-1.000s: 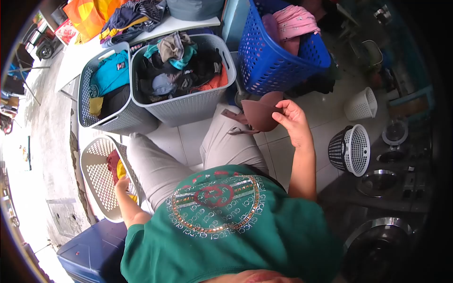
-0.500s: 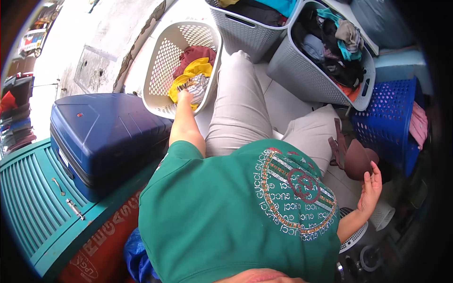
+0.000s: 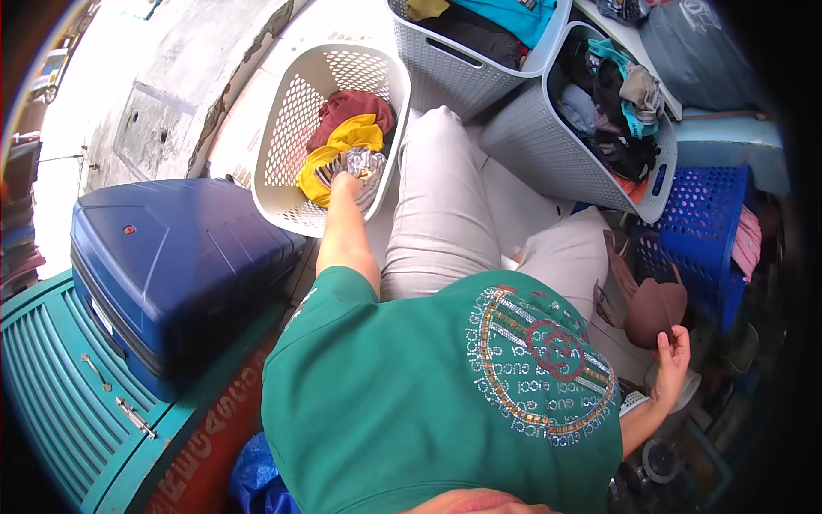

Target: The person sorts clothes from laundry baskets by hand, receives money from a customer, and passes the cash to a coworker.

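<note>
My left hand (image 3: 347, 185) reaches into the off-white laundry basket (image 3: 272, 154) and is closed on a grey-and-white striped cloth (image 3: 368, 164); its fingertips are partly lost in the folds. Beside that cloth lie a yellow garment (image 3: 358, 132) and a maroon garment (image 3: 349, 106). Out to the right, my right hand (image 3: 672, 368) pinches a brown bra (image 3: 656, 313) by one cup, with its straps hanging toward my knee.
Two grey baskets of clothes (image 3: 514, 163) (image 3: 467, 64) stand ahead. A blue basket (image 3: 698, 231) with pink cloth is at the right. To the left, a dark blue suitcase (image 3: 180, 257) rests by a teal louvred door (image 3: 68, 377). A grey plastic bag (image 3: 698, 56) sits at the upper right.
My left hand has shifted slightly within the striped cloth. My right hand still holds the bra, slightly lower in view. The whole view has tilted a little.
</note>
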A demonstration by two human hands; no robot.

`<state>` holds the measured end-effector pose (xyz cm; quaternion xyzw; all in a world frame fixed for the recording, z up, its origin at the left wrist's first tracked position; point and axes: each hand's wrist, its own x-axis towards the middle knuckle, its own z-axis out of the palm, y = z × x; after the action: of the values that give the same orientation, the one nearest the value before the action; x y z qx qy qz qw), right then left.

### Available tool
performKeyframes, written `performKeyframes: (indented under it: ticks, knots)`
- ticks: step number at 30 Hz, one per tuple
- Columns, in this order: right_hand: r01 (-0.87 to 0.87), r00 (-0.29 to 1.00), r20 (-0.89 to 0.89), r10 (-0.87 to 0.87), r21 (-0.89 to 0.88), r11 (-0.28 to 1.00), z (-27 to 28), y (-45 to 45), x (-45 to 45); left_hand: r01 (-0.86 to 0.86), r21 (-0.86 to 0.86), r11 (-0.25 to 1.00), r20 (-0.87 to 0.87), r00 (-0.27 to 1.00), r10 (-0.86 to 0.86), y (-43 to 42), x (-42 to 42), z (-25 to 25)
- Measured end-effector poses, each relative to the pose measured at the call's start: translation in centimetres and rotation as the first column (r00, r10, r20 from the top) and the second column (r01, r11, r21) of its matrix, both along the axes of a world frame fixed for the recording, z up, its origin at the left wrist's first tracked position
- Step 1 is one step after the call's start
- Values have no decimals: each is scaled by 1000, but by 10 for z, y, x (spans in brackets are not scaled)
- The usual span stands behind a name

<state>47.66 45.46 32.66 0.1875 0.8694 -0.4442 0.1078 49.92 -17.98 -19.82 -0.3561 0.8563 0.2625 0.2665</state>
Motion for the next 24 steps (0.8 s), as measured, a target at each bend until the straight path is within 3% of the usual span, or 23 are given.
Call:
performKeyframes:
  ticks: [1, 2, 3, 4, 5, 6, 7, 8, 9, 10, 11, 12, 13, 15, 16, 18, 20, 21, 22, 23, 24]
  knots:
    - [17, 1000, 8, -17, -11, 1000, -2, 2, -1, 3, 0, 1000, -7, 1000, -3, -3, 0, 4]
    - [23, 1000, -3, -23, -11, 1000, -7, 5, -2, -193, 70, 979, -94, 975, 199, -4, -2, 9]
    - [8, 987, -160, -11, -20, 1000, -13, 5, -3, -364, 164, 917, -166, 906, 390, -3, -10, 19]
    - [2, 947, -320, -8, -19, 1000, -14, 9, -5, -457, 259, 851, -337, 783, 523, -23, -9, -28]
    - [-72, 947, -313, 71, 10, 997, -11, 17, -7, -559, 473, 681, -260, 651, 714, -17, -11, 20]
    - [-32, 926, -375, 39, 25, 999, -8, 11, -7, -558, 679, 477, -240, 445, 863, -17, -8, 33]
    - [0, 913, -408, -3, -8, 1000, -6, 10, -8, -316, 919, 238, -172, 223, 960, -8, -9, 62]
    - [-16, 903, -429, -1, -36, 999, -4, 12, -7, -132, 991, 30, -9, 157, 988, -14, -15, 76]
    - [10, 894, -445, -51, -94, 996, -6, 20, -7, -177, 981, 83, -68, 90, 994, 11, -22, 153]
    - [-3, 882, -466, -71, -157, 988, -7, 30, -6, -19, 990, 138, -136, 102, 986, 3, -24, 158]
    - [42, 888, -433, -157, -262, 964, -7, 37, -4, -12, 961, 278, -278, -20, 960, 14, -32, 189]
    - [5, 875, -461, -144, -289, 957, -6, 42, -2, 48, 950, 308, -303, -80, 949, 23, -39, 222]
    - [88, 899, -368, -238, -382, 920, 0, 46, 4, 102, 935, 339, -322, -150, 935, 31, -49, 257]
    - [70, 893, -358, -273, -488, 870, 4, 57, 10, 107, 876, 471, -427, -283, 859, 74, -75, 346]
    - [83, 880, -373, -294, -489, 868, 6, 60, 12, -102, 674, 731, -723, -293, 626, 78, -90, 357]
    - [9, 862, -393, -320, -619, 785, 9, 67, 16, -287, 311, 906, -933, -271, 235, 116, -120, 404]
    - [-24, 843, -421, -335, -652, 758, 7, 81, 19, 36, 565, 825, -735, -433, 522, 204, -145, 497]
    - [-64, 832, -439, -338, -682, 729, 4, 89, 21, 363, 743, 562, -415, -409, 813, 242, -158, 535]
    - [-98, 824, -458, -333, -694, 713, 2, 99, 22, 466, 661, 589, -438, -398, 806, 274, -174, 557]
    - [-87, 821, -452, -349, -703, 706, 4, 105, 21, 65, 203, 977, -874, -438, 210, 305, -186, 566]
    - [-102, 813, -450, -369, -734, 671, 8, 108, 21, -426, -291, 857, -825, -342, -450, 337, -197, 575]
